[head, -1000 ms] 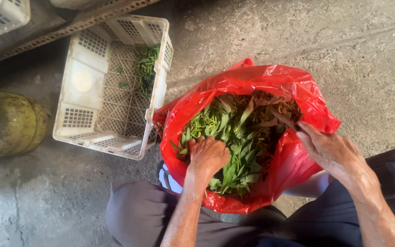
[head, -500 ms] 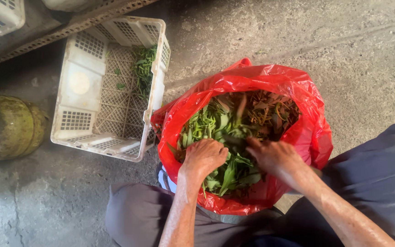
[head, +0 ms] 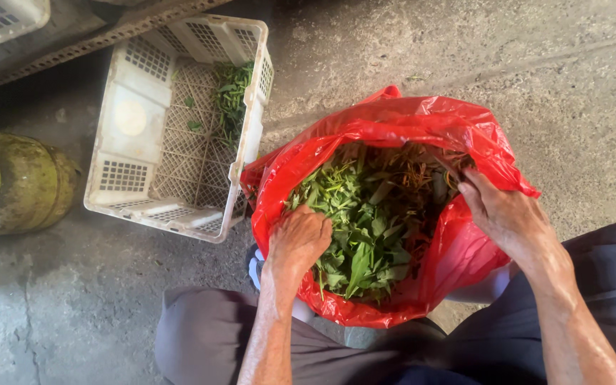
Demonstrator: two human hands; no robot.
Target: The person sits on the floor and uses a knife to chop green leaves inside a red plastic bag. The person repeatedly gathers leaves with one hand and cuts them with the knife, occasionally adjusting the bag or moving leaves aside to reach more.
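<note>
A red plastic bag (head: pixel 393 125) stands open on the concrete floor between my knees, filled with green leafy stems (head: pixel 365 228). My left hand (head: pixel 299 241) reaches down into the bag at its left side, fingers closed among the greens. Over at the bag's right rim, my right hand (head: pixel 504 214) presses on the plastic with fingertips curled over the edge near some brownish stems (head: pixel 422 175).
A white slotted plastic crate (head: pixel 137 121) lies to the left of the bag with a small bunch of greens (head: pixel 233 96) in its right side. A green, dirty gas cylinder (head: pixel 16 182) lies at the far left. Another white crate (head: pixel 1 18) shows at the top left corner.
My right hand has pulled back from the middle of the greens to the bag's right rim. My left hand stays buried in the greens at the left.
</note>
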